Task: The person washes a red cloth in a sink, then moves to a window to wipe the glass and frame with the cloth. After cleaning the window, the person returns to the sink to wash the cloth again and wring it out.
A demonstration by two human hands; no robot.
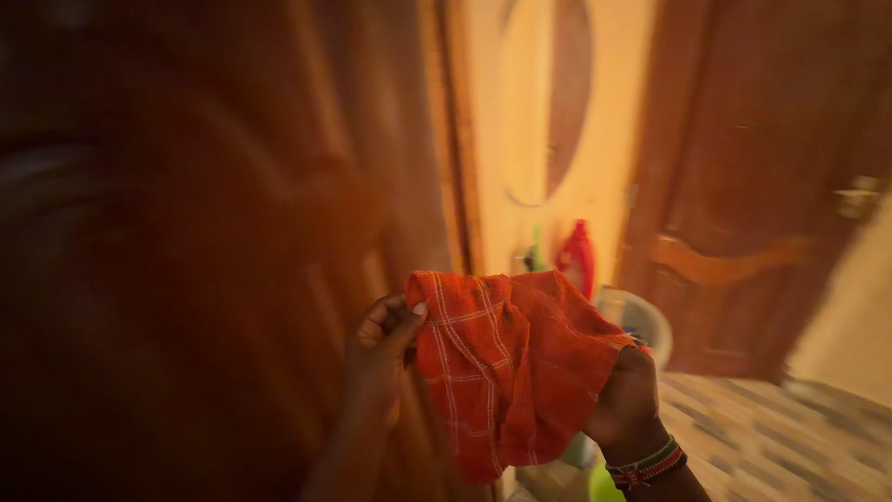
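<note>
I see both hands up in front of me with the orange-red checked cloth with thin white lines (pixel 502 367) stretched between them. My left hand (pixel 383 339) pinches the cloth's upper left corner, thumb on top and fingers curled behind it. My right hand (pixel 627 404), with a striped beaded band (pixel 648 465) at the wrist, grips the cloth's right edge, fingers closed and hidden behind the fabric. The cloth is partly opened out, its top edge nearly spread, while the lower part hangs bunched and creased; I judge it half unfolded, with the bottom not yet straightened.

Just behind the cloth stands a pale grey plastic bucket (pixel 641 321), and above the cloth's top edge a red plastic bottle (pixel 577 256) stands against the cream wall. Right of the cloth, further back, is a brown wooden door (pixel 743 186) over a patterned tiled floor (pixel 771 437). Left of the cloth everything is a dark blur I cannot make out.
</note>
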